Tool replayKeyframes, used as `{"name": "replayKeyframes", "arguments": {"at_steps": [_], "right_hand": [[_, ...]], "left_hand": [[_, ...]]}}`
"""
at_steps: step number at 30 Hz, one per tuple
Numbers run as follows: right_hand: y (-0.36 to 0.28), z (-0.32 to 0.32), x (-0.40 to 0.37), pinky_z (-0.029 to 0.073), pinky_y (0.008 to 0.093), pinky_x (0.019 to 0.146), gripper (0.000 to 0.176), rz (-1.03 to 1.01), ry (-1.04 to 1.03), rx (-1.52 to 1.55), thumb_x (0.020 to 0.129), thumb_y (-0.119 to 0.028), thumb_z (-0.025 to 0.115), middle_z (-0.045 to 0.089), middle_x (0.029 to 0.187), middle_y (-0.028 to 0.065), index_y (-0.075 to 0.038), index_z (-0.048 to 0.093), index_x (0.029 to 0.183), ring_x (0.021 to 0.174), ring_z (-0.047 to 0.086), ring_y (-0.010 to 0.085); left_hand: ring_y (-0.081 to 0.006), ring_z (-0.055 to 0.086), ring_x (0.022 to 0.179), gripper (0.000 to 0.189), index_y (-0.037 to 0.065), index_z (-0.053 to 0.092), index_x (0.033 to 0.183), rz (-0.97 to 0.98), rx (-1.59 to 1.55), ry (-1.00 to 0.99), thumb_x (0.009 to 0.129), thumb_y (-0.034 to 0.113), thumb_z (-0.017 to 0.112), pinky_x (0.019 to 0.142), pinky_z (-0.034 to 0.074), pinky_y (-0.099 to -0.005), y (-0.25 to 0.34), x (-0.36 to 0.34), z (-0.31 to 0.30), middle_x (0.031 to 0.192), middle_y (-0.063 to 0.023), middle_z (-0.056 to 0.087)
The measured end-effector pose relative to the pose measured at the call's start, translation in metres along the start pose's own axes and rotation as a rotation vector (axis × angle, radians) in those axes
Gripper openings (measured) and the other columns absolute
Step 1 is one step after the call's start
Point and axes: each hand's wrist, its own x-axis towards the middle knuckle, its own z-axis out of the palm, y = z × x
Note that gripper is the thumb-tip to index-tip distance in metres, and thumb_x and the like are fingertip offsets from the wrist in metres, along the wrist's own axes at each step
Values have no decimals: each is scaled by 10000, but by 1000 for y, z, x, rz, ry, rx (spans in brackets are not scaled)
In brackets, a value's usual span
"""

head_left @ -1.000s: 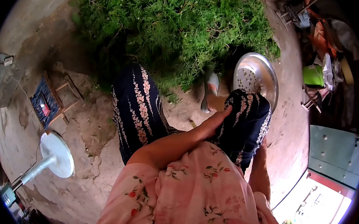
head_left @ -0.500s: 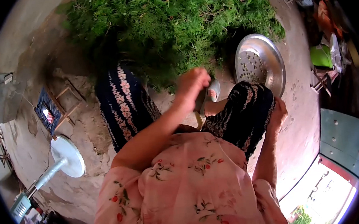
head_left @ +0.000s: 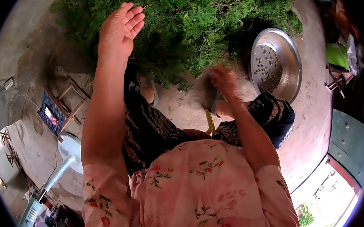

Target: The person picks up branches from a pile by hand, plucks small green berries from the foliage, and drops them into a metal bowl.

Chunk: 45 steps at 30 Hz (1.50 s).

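Observation:
My left hand [head_left: 119,31] is raised over the left part of a big heap of green leafy branches [head_left: 201,32]. Its fingers are stretched out side by side, thumb apart, and nothing shows in it. My right hand [head_left: 225,81] is between my knees, near the front edge of the heap and above my foot. Motion blurs its fingers, so I cannot make out whether it holds anything. To the right of the heap lies a wide metal basin [head_left: 289,85] with many small green pieces [head_left: 267,65] scattered on its bottom.
At left stand a small wooden folding stool [head_left: 65,104] with a phone-like object [head_left: 50,116] on its woven seat, and a pale round fan base [head_left: 71,150]. A blue-grey cabinet-like panel [head_left: 348,144] is at right. Behind the basin hangs a green bag [head_left: 337,56].
My left hand has swung from between my knees to the upper left and its fingers have straightened. My right hand has left my right knee and moved inward to the heap's edge.

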Motion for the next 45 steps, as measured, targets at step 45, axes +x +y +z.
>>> {"name": "replayKeyframes", "arguments": {"at_steps": [45], "right_hand": [[73,70,139,346,232,389,263,462,218,418,785,-189,652,543,587,10,5,641,961,456,458,86]], "left_hand": [[-122,560,777,292,11,515,1121,-3,-73,-32,901,202,503,751,463,-267,20,8,-9,898,-49,606]]}}
